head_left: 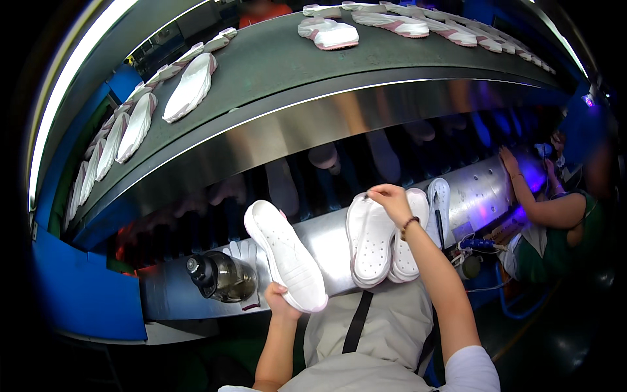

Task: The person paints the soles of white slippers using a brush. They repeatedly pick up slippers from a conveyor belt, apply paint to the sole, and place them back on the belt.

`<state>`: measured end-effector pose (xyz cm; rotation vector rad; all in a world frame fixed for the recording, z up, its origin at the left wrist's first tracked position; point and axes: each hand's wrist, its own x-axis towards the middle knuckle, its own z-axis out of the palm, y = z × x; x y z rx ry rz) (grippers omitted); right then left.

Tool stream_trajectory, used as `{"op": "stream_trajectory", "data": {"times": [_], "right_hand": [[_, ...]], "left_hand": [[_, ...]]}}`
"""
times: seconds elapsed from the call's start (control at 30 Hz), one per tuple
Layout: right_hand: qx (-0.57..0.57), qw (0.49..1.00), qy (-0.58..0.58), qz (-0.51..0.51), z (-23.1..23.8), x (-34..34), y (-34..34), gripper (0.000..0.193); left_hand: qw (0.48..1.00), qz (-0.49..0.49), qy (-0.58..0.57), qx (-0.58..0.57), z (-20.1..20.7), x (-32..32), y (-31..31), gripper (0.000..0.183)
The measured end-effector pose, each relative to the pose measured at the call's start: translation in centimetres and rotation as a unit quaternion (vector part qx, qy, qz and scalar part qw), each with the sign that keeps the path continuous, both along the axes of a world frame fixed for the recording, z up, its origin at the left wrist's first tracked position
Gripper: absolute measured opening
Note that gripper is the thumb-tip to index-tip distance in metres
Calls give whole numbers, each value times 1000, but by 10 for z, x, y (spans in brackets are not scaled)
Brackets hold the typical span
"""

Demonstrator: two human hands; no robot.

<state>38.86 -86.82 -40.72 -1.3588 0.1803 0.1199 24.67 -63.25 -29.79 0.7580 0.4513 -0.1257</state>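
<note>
My left hand (282, 302) grips a white shoe sole (289, 258) by its heel end, thumb on the upper face. The sole is tilted up, its toe pointing away from me, over the metal ledge. My right hand (392, 204) is closed in a pinch at the toe end of some stacked white soles (370, 251) with small holes. What its fingertips hold, if anything, is too small to make out. Close beside that stack lies another pile of white soles (406, 261), partly covered by my right forearm.
A dark transparent bottle (222, 277) stands on the metal ledge (173, 291) at left, beside a white glove (245, 253). Right of the piles lies a white insole (439, 189) with a dark thin tool (439, 215). Beyond, a conveyor belt (261, 72) carries several shoes. A co-worker (562, 215) sits at right.
</note>
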Motion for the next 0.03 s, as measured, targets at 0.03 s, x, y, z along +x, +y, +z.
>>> {"op": "stream_trajectory", "data": {"times": [0.03], "right_hand": [[0, 1000, -2, 0, 1, 5, 2, 15]], "left_hand": [[1000, 7, -5, 6, 0, 0, 1, 74]]}}
